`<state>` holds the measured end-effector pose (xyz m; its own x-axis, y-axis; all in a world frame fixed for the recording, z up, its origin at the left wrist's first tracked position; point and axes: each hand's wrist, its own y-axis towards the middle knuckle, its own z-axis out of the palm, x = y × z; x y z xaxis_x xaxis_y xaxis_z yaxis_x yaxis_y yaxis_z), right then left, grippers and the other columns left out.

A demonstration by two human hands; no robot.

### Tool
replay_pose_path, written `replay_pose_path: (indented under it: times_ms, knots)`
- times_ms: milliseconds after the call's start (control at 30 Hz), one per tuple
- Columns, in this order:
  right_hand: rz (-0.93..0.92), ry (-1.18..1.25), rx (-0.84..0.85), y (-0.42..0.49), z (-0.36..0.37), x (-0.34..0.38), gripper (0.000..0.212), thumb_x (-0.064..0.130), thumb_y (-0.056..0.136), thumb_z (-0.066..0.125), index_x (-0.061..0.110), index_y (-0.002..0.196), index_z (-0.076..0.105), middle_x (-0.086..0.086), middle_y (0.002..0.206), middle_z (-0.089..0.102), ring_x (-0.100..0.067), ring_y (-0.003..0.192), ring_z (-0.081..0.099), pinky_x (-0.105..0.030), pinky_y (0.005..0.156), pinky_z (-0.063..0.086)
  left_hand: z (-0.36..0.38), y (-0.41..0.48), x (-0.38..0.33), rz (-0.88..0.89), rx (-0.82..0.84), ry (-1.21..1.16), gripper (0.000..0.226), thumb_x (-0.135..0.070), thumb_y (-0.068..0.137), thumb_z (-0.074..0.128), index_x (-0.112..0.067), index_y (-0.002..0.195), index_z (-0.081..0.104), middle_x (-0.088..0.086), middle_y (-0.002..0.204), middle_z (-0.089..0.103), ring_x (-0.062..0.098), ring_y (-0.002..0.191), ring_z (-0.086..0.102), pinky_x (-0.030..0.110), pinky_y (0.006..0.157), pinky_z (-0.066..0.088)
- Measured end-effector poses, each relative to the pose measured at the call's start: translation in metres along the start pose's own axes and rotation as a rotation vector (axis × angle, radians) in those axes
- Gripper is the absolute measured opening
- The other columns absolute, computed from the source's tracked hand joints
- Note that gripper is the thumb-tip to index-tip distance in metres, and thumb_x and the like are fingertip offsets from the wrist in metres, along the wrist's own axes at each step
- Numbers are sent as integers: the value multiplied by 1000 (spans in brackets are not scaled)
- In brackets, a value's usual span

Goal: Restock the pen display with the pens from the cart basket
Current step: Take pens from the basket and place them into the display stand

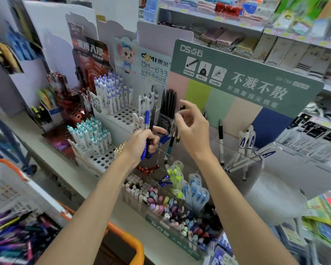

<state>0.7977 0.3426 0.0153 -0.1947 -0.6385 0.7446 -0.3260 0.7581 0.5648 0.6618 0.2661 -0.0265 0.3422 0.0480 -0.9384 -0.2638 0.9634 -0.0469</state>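
My left hand (141,142) grips a small bunch of pens (148,129), blue and black, held upright in front of the green pen display (245,83). My right hand (191,127) is raised just right of it, and its thumb and forefinger pinch the top of a dark pen (182,107) beside a clear compartment of black pens (168,104). The cart basket (36,190), white with an orange rim, sits at lower left with many loose pens (15,236) inside.
White pen racks with purple-capped pens (113,92) and teal-capped pens (92,134) stand to the left. A clear tray of erasers and pastel pens (161,203) sits below my hands. Shelves of towels (218,37) and socks rise behind the display.
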Motion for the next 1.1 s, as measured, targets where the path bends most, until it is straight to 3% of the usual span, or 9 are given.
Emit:
replay_pose_path:
  times_ms: [100, 300, 367, 467, 567, 667, 900, 1000, 1100]
  knots:
    - [79, 178, 156, 9, 4, 15, 45, 9, 96, 62, 18, 139, 51, -3, 94, 68, -8, 83, 65, -18, 72, 55, 11, 4, -3, -13, 46, 9, 35, 3, 92, 27, -1, 99, 61, 1, 58, 46, 11, 45, 32, 21, 43, 26]
    - [79, 205, 236, 13, 8, 13, 34, 8, 93, 65, 17, 126, 60, -7, 88, 70, -23, 84, 69, -44, 71, 62, 17, 5, -4, -12, 78, 66, 27, 1, 92, 30, -4, 92, 57, 7, 65, 48, 15, 48, 36, 25, 47, 31]
    - [20, 187, 149, 14, 4, 14, 34, 7, 92, 66, 14, 125, 59, -6, 85, 69, -17, 79, 68, -35, 70, 61, 13, 6, -3, 13, 54, 80, 35, 1, 94, 30, -5, 105, 63, 8, 75, 61, 14, 58, 51, 25, 56, 42]
    - [-82, 127, -157, 25, -14, 14, 36, 4, 92, 66, 9, 126, 56, 0, 83, 66, -2, 73, 61, -16, 70, 51, 5, 9, -2, 55, -50, 135, 38, -7, 103, 34, -23, 120, 64, 4, 104, 68, 13, 86, 64, 26, 76, 51]
    - [-162, 69, -326, 44, -28, 15, 33, 5, 93, 64, 6, 125, 54, 2, 83, 63, -1, 76, 60, -17, 74, 51, 4, 10, -5, 67, -142, 173, 28, -18, 107, 37, -17, 123, 60, 5, 82, 63, 11, 61, 55, 20, 55, 47]
    - [-229, -12, -354, 60, -22, 19, 28, 7, 93, 63, 1, 119, 55, -2, 84, 63, -7, 75, 61, -19, 74, 52, 8, 11, -7, 62, -187, 211, 21, -12, 106, 39, -11, 106, 60, -2, 60, 43, 6, 45, 36, 16, 42, 30]
    - [-233, -223, -85, 69, 6, 3, 31, 5, 93, 65, 3, 123, 57, -6, 85, 68, -16, 72, 64, -29, 69, 57, 7, 10, -9, -8, -134, -16, 26, -4, 94, 27, -13, 80, 46, -3, 56, 45, 11, 51, 35, 20, 46, 31]
    - [-204, -334, 11, 64, 15, -8, 29, 9, 95, 63, 6, 124, 57, -11, 82, 69, -24, 70, 65, -44, 67, 57, 3, 6, -8, 20, -119, -5, 29, -3, 93, 25, -14, 78, 47, -2, 62, 46, 10, 55, 38, 23, 54, 32]
    - [-178, -409, 122, 59, 21, -14, 30, 9, 97, 60, 6, 127, 56, -16, 88, 71, -30, 75, 67, -48, 69, 57, 2, 4, -8, 41, -98, 38, 29, -2, 95, 25, -13, 81, 48, -2, 62, 45, 10, 55, 37, 24, 55, 31]
